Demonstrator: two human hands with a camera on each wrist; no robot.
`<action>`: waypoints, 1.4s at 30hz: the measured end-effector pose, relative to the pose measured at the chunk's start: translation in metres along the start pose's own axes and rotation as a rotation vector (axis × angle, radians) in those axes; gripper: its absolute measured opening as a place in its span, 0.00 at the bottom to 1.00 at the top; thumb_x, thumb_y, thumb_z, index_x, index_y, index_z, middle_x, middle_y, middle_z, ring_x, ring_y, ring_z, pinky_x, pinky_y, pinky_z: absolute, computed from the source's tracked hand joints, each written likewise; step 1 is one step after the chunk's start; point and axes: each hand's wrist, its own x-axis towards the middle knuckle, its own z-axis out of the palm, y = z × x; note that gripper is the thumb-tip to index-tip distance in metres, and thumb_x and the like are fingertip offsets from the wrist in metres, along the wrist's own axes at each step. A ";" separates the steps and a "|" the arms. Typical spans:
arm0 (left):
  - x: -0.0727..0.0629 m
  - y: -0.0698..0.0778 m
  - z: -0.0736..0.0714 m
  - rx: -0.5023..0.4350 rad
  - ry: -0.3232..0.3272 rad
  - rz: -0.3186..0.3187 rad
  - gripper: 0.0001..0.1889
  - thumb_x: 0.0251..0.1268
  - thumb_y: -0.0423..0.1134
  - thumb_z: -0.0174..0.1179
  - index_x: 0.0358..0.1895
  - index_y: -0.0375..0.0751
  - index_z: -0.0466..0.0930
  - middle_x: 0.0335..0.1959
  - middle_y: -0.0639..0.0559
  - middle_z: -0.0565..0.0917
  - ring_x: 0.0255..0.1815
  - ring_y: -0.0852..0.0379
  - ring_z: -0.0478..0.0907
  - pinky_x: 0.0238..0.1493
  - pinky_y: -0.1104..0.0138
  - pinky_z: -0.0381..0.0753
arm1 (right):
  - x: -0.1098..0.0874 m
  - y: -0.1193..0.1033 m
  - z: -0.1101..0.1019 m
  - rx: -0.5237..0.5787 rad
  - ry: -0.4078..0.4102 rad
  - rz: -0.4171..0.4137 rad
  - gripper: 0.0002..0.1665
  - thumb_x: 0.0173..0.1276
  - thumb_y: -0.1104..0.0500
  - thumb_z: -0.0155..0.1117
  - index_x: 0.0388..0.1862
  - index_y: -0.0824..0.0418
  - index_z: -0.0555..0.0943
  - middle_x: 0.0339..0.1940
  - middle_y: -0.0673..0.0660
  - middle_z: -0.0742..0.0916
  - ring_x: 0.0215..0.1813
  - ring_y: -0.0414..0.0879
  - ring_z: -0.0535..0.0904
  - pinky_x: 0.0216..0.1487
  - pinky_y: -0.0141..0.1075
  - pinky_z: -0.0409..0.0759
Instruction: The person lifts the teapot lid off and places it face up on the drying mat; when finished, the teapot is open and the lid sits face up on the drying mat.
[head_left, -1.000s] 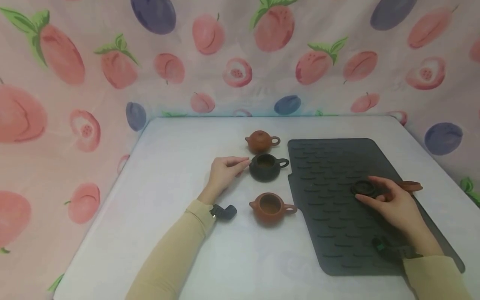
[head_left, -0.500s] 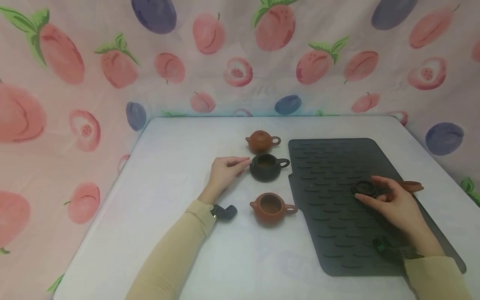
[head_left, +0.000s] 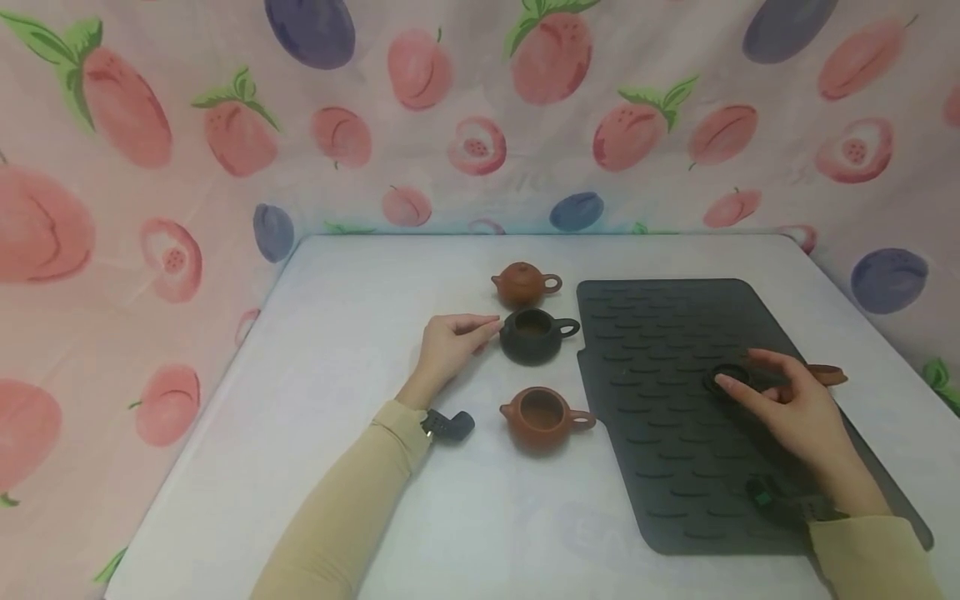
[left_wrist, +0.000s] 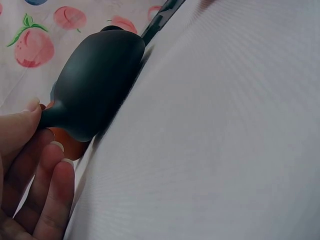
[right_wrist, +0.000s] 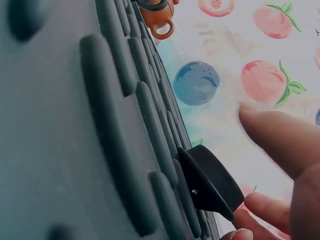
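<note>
Black teapot (head_left: 530,347) sits crosswise, spout (left_wrist: 51,117) pointing left.

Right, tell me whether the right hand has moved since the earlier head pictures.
Yes, slightly: in the head view, the right hand has shifted its thumb forward, judged against the dark mat.

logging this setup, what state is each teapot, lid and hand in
far teapot: lid on
dark teapot: uncovered, upright
near teapot: uncovered, upright
dark lid: upside down on mat
brown lid: off, partly hidden
left hand: pinches dark teapot's spout
right hand: open near dark lid
</note>
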 end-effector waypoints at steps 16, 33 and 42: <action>0.008 0.000 0.003 -0.017 -0.025 0.008 0.10 0.62 0.51 0.74 0.43 0.53 0.94 0.28 0.55 0.88 0.31 0.58 0.80 0.36 0.67 0.77 | 0.006 -0.002 -0.009 0.013 0.081 -0.002 0.42 0.72 0.42 0.69 0.75 0.62 0.68 0.22 0.54 0.79 0.20 0.42 0.70 0.20 0.36 0.66; 0.033 0.010 -0.010 -0.122 -0.037 -0.161 0.17 0.68 0.52 0.69 0.50 0.45 0.90 0.40 0.50 0.90 0.34 0.53 0.87 0.32 0.63 0.86 | 0.060 -0.127 0.001 -0.058 -0.051 -0.347 0.28 0.73 0.46 0.69 0.65 0.56 0.77 0.25 0.55 0.82 0.20 0.48 0.75 0.23 0.39 0.72; 0.068 0.025 -0.009 -0.058 -0.036 -0.174 0.22 0.70 0.55 0.66 0.59 0.46 0.86 0.47 0.49 0.88 0.42 0.51 0.87 0.39 0.59 0.87 | 0.113 -0.177 0.053 -0.054 -0.169 -0.377 0.28 0.75 0.42 0.64 0.64 0.59 0.80 0.60 0.60 0.84 0.41 0.52 0.83 0.40 0.46 0.80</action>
